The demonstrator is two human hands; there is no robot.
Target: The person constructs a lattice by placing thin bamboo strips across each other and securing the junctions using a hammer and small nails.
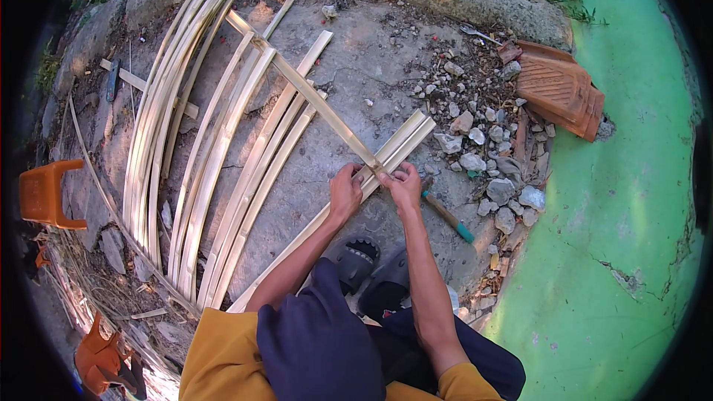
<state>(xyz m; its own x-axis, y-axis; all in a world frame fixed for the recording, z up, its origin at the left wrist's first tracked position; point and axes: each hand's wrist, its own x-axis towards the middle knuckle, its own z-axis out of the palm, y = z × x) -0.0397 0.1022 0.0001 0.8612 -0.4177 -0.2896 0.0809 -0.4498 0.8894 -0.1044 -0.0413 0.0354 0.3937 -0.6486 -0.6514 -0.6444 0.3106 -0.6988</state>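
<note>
Two pale split bamboo strips [405, 139] lie side by side, running from the lower middle up to the right. A long narrow bamboo strip [327, 109] crosses over them, its near end at my hands. My left hand [346, 193] is closed on the paired strips' left edge, just beside the crossing; its fingertips are partly hidden. On the other side of the crossing, my right hand [403, 187] pinches the end of the crosswise strip against the pair. Further left, several more bamboo strips [230, 137] lie in groups across this same long strip.
A wooden-handled tool [447, 217] with teal ends lies right of my right hand. Broken stones [501, 191] and terracotta tiles [557, 89] border a green surface [609, 200]. Dark sandals [356, 261] are below my hands. At left are an orange stool [46, 193] and a utility knife [113, 80].
</note>
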